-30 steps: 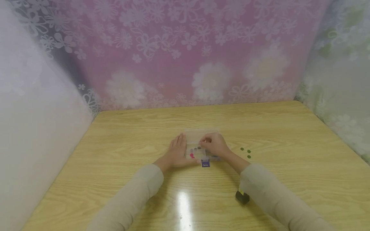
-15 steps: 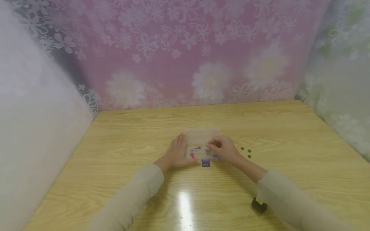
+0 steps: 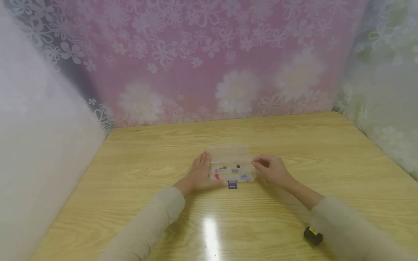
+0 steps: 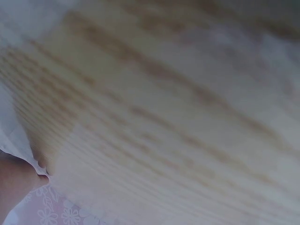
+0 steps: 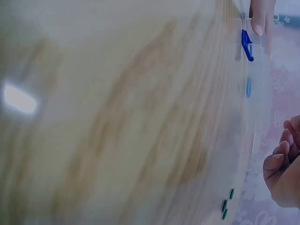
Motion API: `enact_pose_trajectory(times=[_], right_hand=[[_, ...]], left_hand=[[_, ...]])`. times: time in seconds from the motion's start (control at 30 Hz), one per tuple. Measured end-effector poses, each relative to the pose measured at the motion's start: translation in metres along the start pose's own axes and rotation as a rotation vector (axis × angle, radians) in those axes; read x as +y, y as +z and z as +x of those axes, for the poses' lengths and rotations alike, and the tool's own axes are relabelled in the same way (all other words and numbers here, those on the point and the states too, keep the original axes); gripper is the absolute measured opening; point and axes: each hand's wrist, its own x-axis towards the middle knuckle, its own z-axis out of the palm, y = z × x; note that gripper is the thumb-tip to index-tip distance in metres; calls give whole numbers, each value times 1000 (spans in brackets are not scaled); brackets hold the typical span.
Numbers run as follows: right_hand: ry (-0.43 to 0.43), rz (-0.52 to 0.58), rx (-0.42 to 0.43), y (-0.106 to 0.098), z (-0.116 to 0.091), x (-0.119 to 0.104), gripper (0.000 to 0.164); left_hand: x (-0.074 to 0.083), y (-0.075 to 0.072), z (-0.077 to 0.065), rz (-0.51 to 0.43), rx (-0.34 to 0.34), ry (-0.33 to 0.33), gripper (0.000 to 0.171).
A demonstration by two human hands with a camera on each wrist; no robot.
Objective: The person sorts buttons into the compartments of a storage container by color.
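Note:
A clear plastic compartment box (image 3: pixel 223 177) stands on the table with its clear lid (image 3: pixel 228 153) raised at the back and a purple latch (image 3: pixel 232 184) hanging at the front. My left hand (image 3: pixel 200 174) lies along its left side, fingers straight, thumb along the front. Pink discs (image 3: pixel 217 175), blue pieces (image 3: pixel 244 176) and a dark disc (image 3: pixel 238 166) sit in separate compartments. My right hand (image 3: pixel 273 170) is just off the box's right side, fingers loosely bent, with nothing visible in them. Green discs (image 5: pixel 224 205) lie on the table in the right wrist view; my right hand hides them in the head view.
The wooden table (image 3: pixel 147 152) reaches back to a pink flowered cloth (image 3: pixel 183 72), with pale cloths at both sides. A small black device (image 3: pixel 312 236) with a yellow mark sits at the right sleeve (image 3: pixel 346 224).
My right hand has moved out of the box to the right, uncovering the dark disc and blue pieces and covering the green discs. My left hand has stayed in place.

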Motion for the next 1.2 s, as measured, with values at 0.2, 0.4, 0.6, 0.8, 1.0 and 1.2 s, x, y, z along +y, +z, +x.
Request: enact_pose_trajectory(times=[0.2, 0.4, 0.6, 0.8, 1.0, 1.2], right_hand=[[-9, -19, 14, -13, -7, 8, 16], [-4, -53, 10, -23, -11, 17, 19], [18, -40, -3, -33, -15, 22, 22], [21, 4, 12, -39, -22, 27, 23], [38, -21, -8, -46, -27, 37, 25], [21, -92, -31, -53, -31, 45, 23]], left_hand=[[0, 0, 0, 10, -7, -2, 118], [0, 0, 0, 6, -9, -1, 117], [0, 1, 1, -3, -6, -7, 118], [0, 2, 2, -7, 6, -9, 118], [0, 1, 2, -2, 9, -7, 118], [0, 1, 2, 6, 9, -4, 118]])
